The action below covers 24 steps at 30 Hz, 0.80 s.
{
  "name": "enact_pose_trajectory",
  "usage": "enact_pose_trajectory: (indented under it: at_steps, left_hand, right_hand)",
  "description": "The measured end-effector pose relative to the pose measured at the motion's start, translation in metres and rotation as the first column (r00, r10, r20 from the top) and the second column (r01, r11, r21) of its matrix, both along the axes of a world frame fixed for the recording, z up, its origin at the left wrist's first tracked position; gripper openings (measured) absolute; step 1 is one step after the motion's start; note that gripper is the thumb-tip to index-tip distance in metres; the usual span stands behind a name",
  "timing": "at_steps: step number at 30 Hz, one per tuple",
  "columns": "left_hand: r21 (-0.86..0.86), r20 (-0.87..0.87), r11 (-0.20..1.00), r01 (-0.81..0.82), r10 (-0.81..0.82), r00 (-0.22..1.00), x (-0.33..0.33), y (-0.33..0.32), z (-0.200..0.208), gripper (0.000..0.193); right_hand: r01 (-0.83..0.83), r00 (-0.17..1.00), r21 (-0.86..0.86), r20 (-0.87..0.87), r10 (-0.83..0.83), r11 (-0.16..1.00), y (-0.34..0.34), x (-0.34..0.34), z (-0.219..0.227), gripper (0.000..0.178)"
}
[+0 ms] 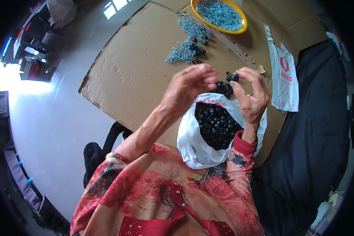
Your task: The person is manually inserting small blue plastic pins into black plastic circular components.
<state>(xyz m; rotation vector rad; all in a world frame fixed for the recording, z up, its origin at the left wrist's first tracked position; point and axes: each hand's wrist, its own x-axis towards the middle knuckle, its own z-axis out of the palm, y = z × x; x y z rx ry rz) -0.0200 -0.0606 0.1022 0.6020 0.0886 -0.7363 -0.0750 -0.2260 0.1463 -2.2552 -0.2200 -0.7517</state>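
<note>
My right hand (252,93) pinches a small round black plastic part (234,78) between thumb and forefinger. To its left, my left hand (192,80) hovers over the cardboard, its fingertips blurred by motion, so anything in them is not visible. Just beneath both hands is an open white plastic bag (188,142) filled with many black round parts (216,125), some with a hole showing. A small heap of black parts (224,89) lies beyond the bag's far rim, partly covered by my hands.
Small silvery-blue metal pieces (180,54) lie spread on the cardboard sheet (129,67), with several black parts (198,46) among them. A yellow bowl (244,26) of similar metal pieces stands at the far side. A flat white plastic bag (283,74) and black cloth (314,114) lie at right.
</note>
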Motion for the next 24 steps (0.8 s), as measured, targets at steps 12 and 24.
enact_pose_trajectory:
  at_steps: [12,24]
  left_hand:
    - [0.241,0.058,0.969,-0.059,0.046,0.997,0.0,0.027,-0.038,0.018]
    - [0.427,0.183,0.893,-0.143,0.069,0.981,0.001,0.037,-0.059,0.024]
  right_hand:
    - [0.02,0.945,-0.011,-0.326,-0.023,1.0,-0.01,-0.039,-0.034,0.022]
    - [-0.209,0.861,-0.11,-0.491,0.13,0.972,-0.011,-0.065,-0.019,0.021]
